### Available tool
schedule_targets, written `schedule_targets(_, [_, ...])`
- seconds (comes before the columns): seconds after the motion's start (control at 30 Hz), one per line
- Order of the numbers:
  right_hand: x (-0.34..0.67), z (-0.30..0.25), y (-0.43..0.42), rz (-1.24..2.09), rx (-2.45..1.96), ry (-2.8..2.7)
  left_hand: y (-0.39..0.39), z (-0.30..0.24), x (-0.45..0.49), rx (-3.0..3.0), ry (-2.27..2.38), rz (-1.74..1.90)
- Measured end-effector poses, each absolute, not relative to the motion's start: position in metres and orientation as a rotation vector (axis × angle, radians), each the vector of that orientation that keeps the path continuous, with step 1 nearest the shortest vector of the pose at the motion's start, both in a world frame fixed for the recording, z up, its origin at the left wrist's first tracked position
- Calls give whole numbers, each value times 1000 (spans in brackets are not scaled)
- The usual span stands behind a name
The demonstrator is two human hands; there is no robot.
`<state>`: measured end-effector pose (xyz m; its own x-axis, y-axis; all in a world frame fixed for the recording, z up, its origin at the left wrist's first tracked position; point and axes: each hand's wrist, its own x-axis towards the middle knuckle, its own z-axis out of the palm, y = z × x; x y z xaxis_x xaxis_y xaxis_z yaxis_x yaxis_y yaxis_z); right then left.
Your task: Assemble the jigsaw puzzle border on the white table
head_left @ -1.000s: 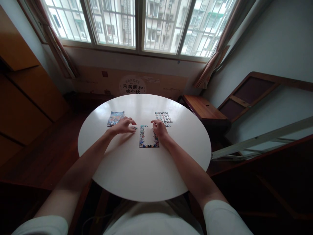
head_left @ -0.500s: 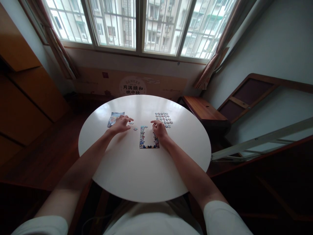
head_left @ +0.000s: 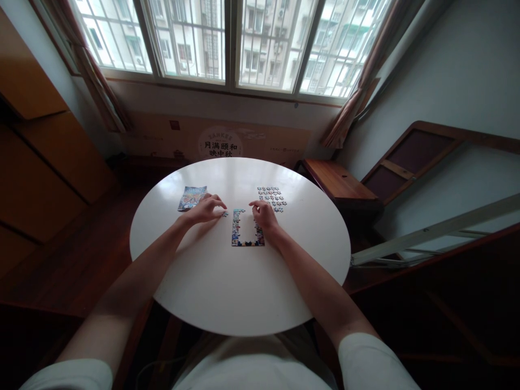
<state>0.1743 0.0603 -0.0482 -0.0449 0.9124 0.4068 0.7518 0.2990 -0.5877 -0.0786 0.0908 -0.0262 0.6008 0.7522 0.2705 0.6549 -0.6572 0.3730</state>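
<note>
My left hand (head_left: 206,208) is over the left part of the white table, its thumb and index finger closing around a loose jigsaw puzzle piece (head_left: 225,214). The piece lies just left of a partly assembled jigsaw puzzle (head_left: 235,238), a rectangular frame of joined pieces with a bare middle. My right hand (head_left: 266,215) rests at the puzzle's upper right edge and covers that corner. Its fingers are curled together, pointing left; anything between them is too small to make out. Beyond it, several loose puzzle pieces (head_left: 271,194) lie in rows.
A colourful printed picture sheet (head_left: 192,198) lies beside my left hand. The round white table (head_left: 227,292) fills the space before me. A wooden bench (head_left: 339,179) stands at its far right, and a barred window (head_left: 233,43) is behind.
My left hand has moved slightly right and down, its fingers coming together at the loose puzzle piece. My right hand has hardly moved.
</note>
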Motion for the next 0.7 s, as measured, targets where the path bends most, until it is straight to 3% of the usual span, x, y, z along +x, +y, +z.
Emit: schedule_targets(0.7, [169, -44, 55, 309, -1372, -1919, 88, -19, -73, 2445, 990, 531])
